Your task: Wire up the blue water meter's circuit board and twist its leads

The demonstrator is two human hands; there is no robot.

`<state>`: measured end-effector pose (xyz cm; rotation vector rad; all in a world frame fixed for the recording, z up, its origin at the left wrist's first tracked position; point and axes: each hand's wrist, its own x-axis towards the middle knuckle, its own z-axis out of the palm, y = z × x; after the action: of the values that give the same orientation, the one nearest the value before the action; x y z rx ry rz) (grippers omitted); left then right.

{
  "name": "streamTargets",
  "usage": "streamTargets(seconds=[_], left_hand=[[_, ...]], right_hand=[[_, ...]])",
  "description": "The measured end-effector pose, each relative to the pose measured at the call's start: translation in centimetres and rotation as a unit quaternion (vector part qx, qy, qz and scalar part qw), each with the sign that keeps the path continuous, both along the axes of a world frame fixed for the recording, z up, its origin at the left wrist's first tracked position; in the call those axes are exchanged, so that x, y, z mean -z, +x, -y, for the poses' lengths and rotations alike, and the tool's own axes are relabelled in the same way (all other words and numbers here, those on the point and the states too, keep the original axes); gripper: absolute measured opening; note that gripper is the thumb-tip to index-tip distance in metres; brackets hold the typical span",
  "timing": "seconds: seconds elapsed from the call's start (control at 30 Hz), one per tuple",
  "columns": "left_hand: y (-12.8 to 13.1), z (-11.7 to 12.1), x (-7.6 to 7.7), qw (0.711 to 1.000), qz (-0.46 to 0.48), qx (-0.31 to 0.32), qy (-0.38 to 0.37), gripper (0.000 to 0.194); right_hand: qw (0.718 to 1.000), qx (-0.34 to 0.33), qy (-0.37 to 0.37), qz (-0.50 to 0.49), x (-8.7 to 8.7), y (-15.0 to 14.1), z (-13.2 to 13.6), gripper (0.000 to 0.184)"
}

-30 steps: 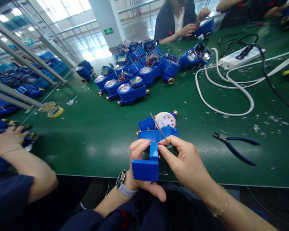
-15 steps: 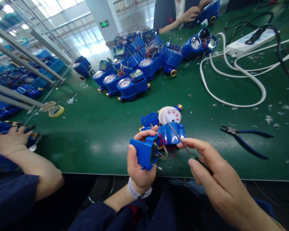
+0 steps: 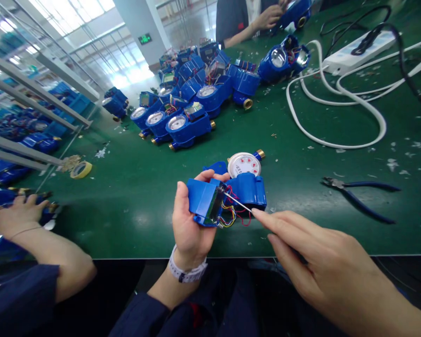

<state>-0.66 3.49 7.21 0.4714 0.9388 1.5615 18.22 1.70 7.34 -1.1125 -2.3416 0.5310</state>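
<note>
My left hand (image 3: 187,220) grips a blue plastic cover (image 3: 204,202) tipped open, its circuit board and coloured wires (image 3: 233,211) showing. The wires run into a blue water meter (image 3: 247,180) with a white dial lying on the green table (image 3: 133,201) just beyond. My right hand (image 3: 323,262) holds a thin metal screwdriver (image 3: 237,200) whose tip points into the open cover near the board.
Blue-handled pliers (image 3: 361,194) lie to the right. A cluster of blue meters (image 3: 189,105) fills the far middle, with white cables (image 3: 340,112) and a power strip (image 3: 361,49) at the back right. A tape roll (image 3: 80,169) lies left. A neighbour's hand (image 3: 16,215) works at far left; another person (image 3: 252,18) sits opposite.
My left hand has swung the blue cover open, exposing board and wires. My right hand has drawn back to the right and low, the screwdriver now pointing into the cover.
</note>
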Motion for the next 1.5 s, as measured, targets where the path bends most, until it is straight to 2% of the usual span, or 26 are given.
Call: streamTargets(seconds=[0.17,0.27,0.33,0.4,0.5,0.73,0.9,1.1,1.5], left_hand=[[-0.1,0.2,0.7,0.997,-0.064,0.006,0.05,0.068],[-0.6,0.3,1.7,0.983,-0.14,0.03,0.114,0.088],[-0.9,0.5,2.2,0.971,-0.19,0.047,0.136,0.093],[-0.9,0.7,2.4,0.972,-0.192,0.045,0.129,0.08],[-0.4,1.0,2.1,0.988,-0.116,0.009,0.098,0.058],[-0.2,0.9,0.7,0.999,0.004,-0.036,-0.031,0.045],[-0.4,0.5,0.2,0.994,0.046,-0.055,-0.084,0.041],[-0.6,0.6,0.1,0.99,0.062,-0.066,-0.107,0.041],[-0.7,0.6,0.5,0.995,0.037,-0.048,-0.074,0.036]], right_hand=[[0.996,0.005,0.063,0.055,-0.6,-0.1,-0.4,0.04],[0.995,0.007,0.079,0.067,-0.7,-0.4,-0.4,0.041],[0.993,0.003,0.085,0.077,-0.7,-0.5,-0.5,0.042],[0.993,-0.004,0.083,0.083,-0.8,-0.4,-0.5,0.043],[0.994,-0.012,0.077,0.075,-0.9,-0.2,-0.4,0.043],[0.994,-0.011,0.091,0.059,-1.2,-0.1,-0.4,0.043],[0.993,-0.004,0.109,0.052,-1.1,-0.7,-0.5,0.044],[0.99,-0.008,0.123,0.061,-0.8,-0.8,-0.7,0.05],[0.991,-0.002,0.124,0.057,-0.8,-1.2,-0.9,0.055]])
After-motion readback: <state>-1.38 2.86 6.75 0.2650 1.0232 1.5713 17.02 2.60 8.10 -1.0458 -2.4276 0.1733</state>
